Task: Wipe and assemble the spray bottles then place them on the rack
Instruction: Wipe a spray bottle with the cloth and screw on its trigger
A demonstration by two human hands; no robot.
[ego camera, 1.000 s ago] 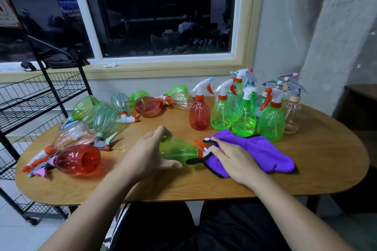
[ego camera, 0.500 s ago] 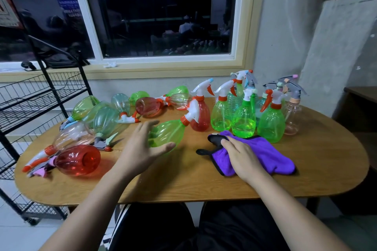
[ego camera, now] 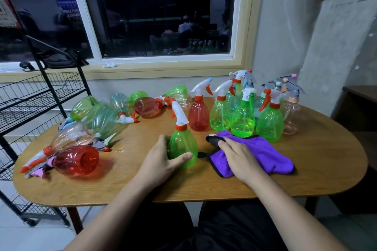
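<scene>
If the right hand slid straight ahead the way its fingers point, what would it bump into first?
Probably the upright red spray bottle. The right hand lies on the purple cloth, fingers aimed forward-left toward it; depth is hard to judge.

On the oval table [ego camera: 318,171], toppled spray bottles [ego camera: 76,160] crowd the left end, upright bottles [ego camera: 269,124] the far edge, a purple cloth [ego camera: 265,155] mid-front.

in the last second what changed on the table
The left hand swung the green bottle from lying on its side to upright, and grips its body. The right hand stayed on the purple cloth; the other bottles did not move.
</scene>
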